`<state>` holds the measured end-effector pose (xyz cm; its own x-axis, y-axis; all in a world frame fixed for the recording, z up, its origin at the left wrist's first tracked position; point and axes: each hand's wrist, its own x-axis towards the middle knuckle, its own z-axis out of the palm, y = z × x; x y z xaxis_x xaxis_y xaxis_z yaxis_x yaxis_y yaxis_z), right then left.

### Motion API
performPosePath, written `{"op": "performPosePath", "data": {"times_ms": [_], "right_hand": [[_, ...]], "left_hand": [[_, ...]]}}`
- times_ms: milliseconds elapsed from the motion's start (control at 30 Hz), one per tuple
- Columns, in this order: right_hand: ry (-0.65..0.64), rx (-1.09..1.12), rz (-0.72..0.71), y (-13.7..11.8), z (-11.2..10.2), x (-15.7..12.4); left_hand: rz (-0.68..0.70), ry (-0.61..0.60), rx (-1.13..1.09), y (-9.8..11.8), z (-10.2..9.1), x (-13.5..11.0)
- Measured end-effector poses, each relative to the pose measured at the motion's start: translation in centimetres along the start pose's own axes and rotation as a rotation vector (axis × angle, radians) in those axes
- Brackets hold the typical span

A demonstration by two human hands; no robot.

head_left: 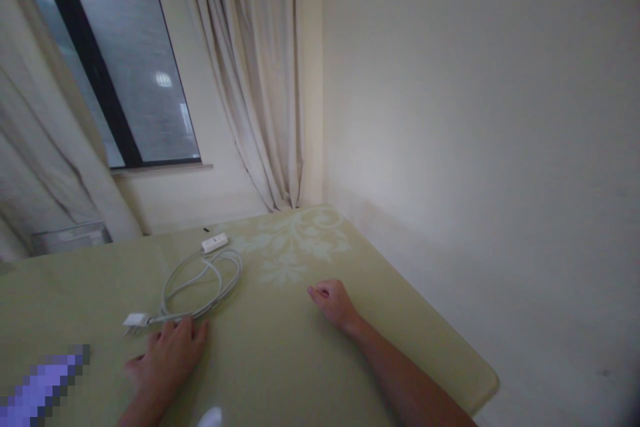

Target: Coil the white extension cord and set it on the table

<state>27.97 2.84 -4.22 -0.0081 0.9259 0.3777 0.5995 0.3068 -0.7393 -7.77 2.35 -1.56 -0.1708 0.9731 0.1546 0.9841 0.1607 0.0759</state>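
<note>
My left hand (167, 355) lies flat on a pale green cloth-covered surface (280, 360), fingers stretched out, its fingertips touching a coiled white cable (203, 283). The cable has a white plug (135, 320) at its near end and a small white block (215, 243) at its far end. My right hand (333, 301) rests on the cloth to the right of the cable, fingers curled into a loose fist with nothing seen in it.
The green surface reaches a cream wall (475, 147) on the right and ends at a rounded corner (487, 383). A window (125, 67) with cream curtains (255, 80) is behind. A small white object (210, 417) shows at the bottom edge.
</note>
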Motion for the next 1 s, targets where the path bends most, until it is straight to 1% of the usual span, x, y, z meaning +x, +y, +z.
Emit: {"op": "performPosePath", "data": {"times_ms": [67, 100, 167, 200, 267, 300, 367, 433, 533, 633, 733, 833, 900, 933, 1000], "right_hand": [[0.001, -0.003, -0.004, 0.0, 0.1, 0.0], [-0.002, -0.005, -0.005, 0.1, 0.2, 0.0], [-0.010, -0.008, -0.007, 0.1, 0.4, 0.0], [-0.014, -0.010, -0.006, 0.1, 0.4, 0.1], [-0.016, -0.010, 0.001, 0.1, 0.4, 0.1], [-0.016, -0.010, 0.005, 0.2, 0.4, 0.2], [-0.025, -0.010, 0.011, 0.2, 0.3, 0.2], [-0.035, -0.016, 0.017, 0.1, 0.1, 0.2], [-0.044, -0.028, 0.017, 0.0, -0.1, 0.1], [-0.055, -0.028, 0.008, -0.5, -0.3, -0.1], [-0.029, 0.028, 0.007, -1.1, -1.1, -0.2], [-0.002, 0.171, 0.006, -2.0, -2.4, -0.4], [-0.038, 0.263, 0.000, -2.7, -3.3, -0.6], [-0.081, 0.294, -0.006, -3.1, -3.6, -0.8], [-0.203, 0.337, -0.025, -3.8, -3.7, -1.4]], "left_hand": [[0.002, 0.002, 0.032, 0.0, -0.2, 0.1], [0.044, 0.015, 0.054, 0.2, -0.3, 0.0], [0.184, 0.102, 0.096, 0.7, -0.3, -0.1], [0.229, 0.153, 0.105, 0.9, -0.1, -0.1], [0.237, 0.226, 0.092, 1.0, 0.6, 0.1], [0.220, 0.235, 0.074, 0.9, 0.9, 0.3], [0.200, 0.200, 0.036, 0.4, 1.6, 0.8], [0.208, 0.142, 0.006, 0.0, 1.8, 1.2], [0.234, 0.095, -0.015, 0.1, 1.3, 1.1], [0.285, 0.052, -0.037, 1.7, 0.5, -0.2], [0.382, 0.013, -0.106, 3.8, 0.3, -1.6], [0.454, 0.053, -0.251, 4.7, 0.6, -1.7], [0.418, 0.119, -0.355, 4.3, 0.9, -1.0], [0.363, 0.149, -0.399, 3.7, 1.0, -0.5], [0.208, 0.189, -0.470, 2.5, 1.0, 0.6]]}}
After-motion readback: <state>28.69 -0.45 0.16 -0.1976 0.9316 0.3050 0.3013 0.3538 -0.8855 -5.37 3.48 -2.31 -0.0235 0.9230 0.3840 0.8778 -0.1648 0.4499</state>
